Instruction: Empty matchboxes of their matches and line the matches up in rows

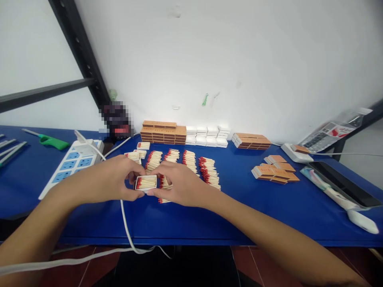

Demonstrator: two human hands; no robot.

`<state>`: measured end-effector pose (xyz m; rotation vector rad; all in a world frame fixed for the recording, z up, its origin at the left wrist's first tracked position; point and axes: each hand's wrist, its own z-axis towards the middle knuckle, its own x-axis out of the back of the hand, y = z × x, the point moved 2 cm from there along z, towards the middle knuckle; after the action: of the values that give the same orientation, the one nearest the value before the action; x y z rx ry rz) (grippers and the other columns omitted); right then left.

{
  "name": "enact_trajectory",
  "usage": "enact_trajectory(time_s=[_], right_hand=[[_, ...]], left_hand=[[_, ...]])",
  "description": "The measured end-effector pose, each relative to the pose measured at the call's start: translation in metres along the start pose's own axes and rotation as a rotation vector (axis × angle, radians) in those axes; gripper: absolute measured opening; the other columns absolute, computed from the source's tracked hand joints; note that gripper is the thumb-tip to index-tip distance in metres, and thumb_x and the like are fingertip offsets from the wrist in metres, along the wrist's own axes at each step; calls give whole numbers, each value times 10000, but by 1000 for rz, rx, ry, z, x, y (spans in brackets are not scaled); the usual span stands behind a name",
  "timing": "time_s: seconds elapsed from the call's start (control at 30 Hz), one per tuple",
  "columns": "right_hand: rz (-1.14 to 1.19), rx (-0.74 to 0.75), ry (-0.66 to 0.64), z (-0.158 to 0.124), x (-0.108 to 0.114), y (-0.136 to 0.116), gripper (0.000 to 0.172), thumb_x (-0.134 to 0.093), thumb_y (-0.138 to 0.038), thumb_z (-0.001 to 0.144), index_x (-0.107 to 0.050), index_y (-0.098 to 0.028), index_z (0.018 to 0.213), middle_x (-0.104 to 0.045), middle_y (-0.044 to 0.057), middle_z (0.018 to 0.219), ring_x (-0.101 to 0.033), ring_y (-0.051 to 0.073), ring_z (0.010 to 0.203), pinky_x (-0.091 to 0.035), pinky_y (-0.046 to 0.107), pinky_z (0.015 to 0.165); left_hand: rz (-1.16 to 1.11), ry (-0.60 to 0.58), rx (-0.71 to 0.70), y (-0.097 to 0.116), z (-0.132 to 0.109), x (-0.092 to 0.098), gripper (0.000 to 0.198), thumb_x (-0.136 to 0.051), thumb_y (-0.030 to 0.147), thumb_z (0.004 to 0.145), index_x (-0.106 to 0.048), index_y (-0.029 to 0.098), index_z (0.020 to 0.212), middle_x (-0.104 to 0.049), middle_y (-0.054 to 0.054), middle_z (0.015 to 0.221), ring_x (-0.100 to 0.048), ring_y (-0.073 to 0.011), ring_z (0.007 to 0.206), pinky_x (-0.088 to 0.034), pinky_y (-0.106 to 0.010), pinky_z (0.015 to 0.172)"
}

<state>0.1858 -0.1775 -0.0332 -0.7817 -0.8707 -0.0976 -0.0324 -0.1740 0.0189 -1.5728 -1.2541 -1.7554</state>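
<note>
Between both hands is a white matchbox tray (146,183) filled with red-tipped matches, raised a little above the blue table. My left hand (112,179) grips its left end with thumb and fingers; a dark edge shows there, partly hidden by the fingers. At the right end, my right hand (182,184) pinches the same tray. Behind and beside the hands lie rows of loose matches (189,160), their red heads to the left. Several filled trays (143,146) rest just beyond my left hand, some partly covered by it.
Brown matchboxes (163,135) and white trays (207,136) are stacked along the wall. More boxes (251,141) lie to the right, near a phone (344,183). On the left are a power strip (70,165), a green lighter (54,142) and a white cable (125,223) crossing the table's front edge.
</note>
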Motion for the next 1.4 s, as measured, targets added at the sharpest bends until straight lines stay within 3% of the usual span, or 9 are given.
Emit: enact_trajectory(time_s=[0.13, 0.23, 0.37, 0.43, 0.57, 0.7, 0.87, 1.2, 1.4], right_hand=[[-69, -1, -70, -6, -14, -9, 344, -793, -429, 922, -751, -176, 1152, -712, 92, 1108, -660, 238, 1029, -522, 373, 883], [-158, 31, -128, -7, -22, -10, 349, -770, -464, 931, -784, -145, 1073, -688, 114, 1090, -636, 257, 1040, -531, 398, 891], [-279, 114, -125, -5, -31, -7, 355, -699, -471, 981, -795, -131, 1012, -673, 129, 1073, -595, 278, 1054, -526, 443, 930], [-335, 142, -108, -5, -33, -6, 334, -676, -450, 998, -793, -137, 986, -666, 132, 1063, -587, 278, 1042, -525, 450, 932], [-372, 155, -83, -4, -34, -5, 310, -644, -413, 1018, -788, -147, 952, -644, 126, 1019, -580, 275, 1025, -525, 444, 917], [-310, 127, -92, -1, -30, -3, 321, -590, -396, 1058, -789, -154, 986, -621, 108, 988, -578, 251, 998, -524, 415, 877], [-254, 98, -47, 2, -28, 3, 320, -569, -379, 1073, -770, -169, 939, -612, 100, 1000, -583, 235, 992, -522, 397, 866], [-326, 39, 76, 3, -33, 10, 190, -581, -287, 1050, -696, -169, 1145, -633, 122, 1075, -592, 262, 1029, -520, 420, 897], [-379, 88, 58, 2, -35, 8, 261, -652, -307, 998, -645, -187, 1230, -614, 135, 1142, -570, 284, 1048, -523, 452, 899]], left_hand=[[-10, -141, 64, -23, -26, -11, 195, -696, 443, 826, -792, 307, 929, -767, -2, 867, -709, -230, 770, -522, -338, 666], [20, -111, 170, -52, -36, -16, 220, -726, 429, 776, -805, 287, 923, -754, -30, 793, -707, -254, 703, -524, -364, 623], [76, -31, 194, -79, -40, -22, 391, -748, 504, 757, -810, 279, 1070, -781, -85, 930, -735, -301, 811, -571, -394, 689], [89, 28, 150, -77, -43, -24, 480, -745, 533, 778, -787, 290, 1189, -780, -91, 1120, -738, -326, 960, -591, -411, 799], [73, 118, 27, -53, -46, -27, 680, -784, 697, 758, -710, 355, 1342, -661, -57, 1430, -654, -357, 1240, -536, -453, 1059], [11, 135, -79, -33, -37, -34, 539, -748, 686, 833, -751, 341, 1247, -689, -57, 1341, -650, -321, 1214, -541, -412, 1032], [-52, 133, -145, -29, -22, -39, 388, -626, 607, 960, -808, 281, 1066, -739, -66, 1127, -682, -270, 1044, -546, -382, 962], [-25, 143, -128, -38, -13, -41, 450, -480, 574, 1051, -798, 266, 1131, -751, -74, 1107, -674, -271, 1061, -523, -386, 950], [-3, 239, -81, -41, -10, -46, 557, -472, 648, 1034, -731, 243, 1315, -749, -94, 1284, -640, -322, 1244, -481, -449, 1109]])
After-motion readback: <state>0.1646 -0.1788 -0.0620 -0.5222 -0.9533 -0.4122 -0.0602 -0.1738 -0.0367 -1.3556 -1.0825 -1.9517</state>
